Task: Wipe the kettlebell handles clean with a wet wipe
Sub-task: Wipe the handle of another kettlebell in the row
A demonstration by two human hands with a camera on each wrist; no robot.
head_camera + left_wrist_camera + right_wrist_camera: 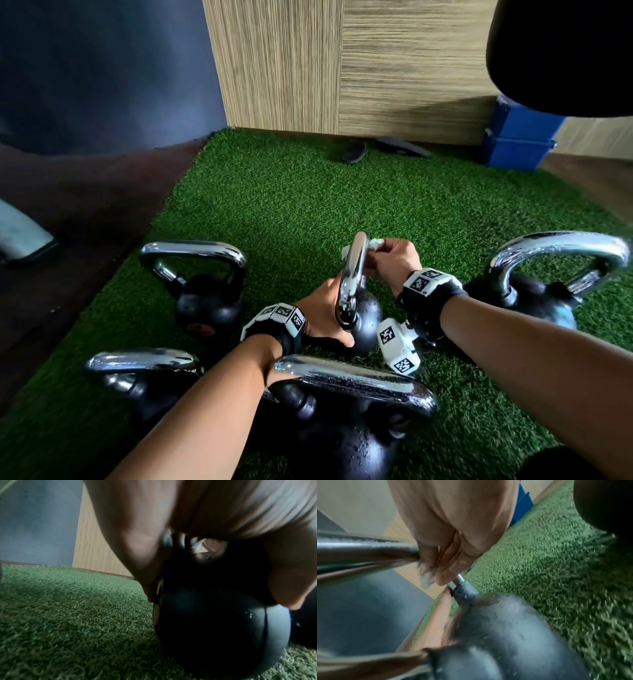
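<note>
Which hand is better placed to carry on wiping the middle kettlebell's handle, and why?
The right hand: it already pinches the wet wipe against the chrome handle. The left hand grips the middle kettlebell low, steadying it.

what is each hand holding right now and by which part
The right hand pinches a wet wipe against the far side of the middle kettlebell's chrome handle. The left hand grips that kettlebell's black ball, near the handle's base.

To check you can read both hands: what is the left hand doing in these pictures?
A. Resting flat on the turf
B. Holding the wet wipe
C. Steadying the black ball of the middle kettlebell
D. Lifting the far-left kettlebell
C: the left hand spreads over the middle kettlebell, while the right hand presses the wet wipe to its handle.
</note>
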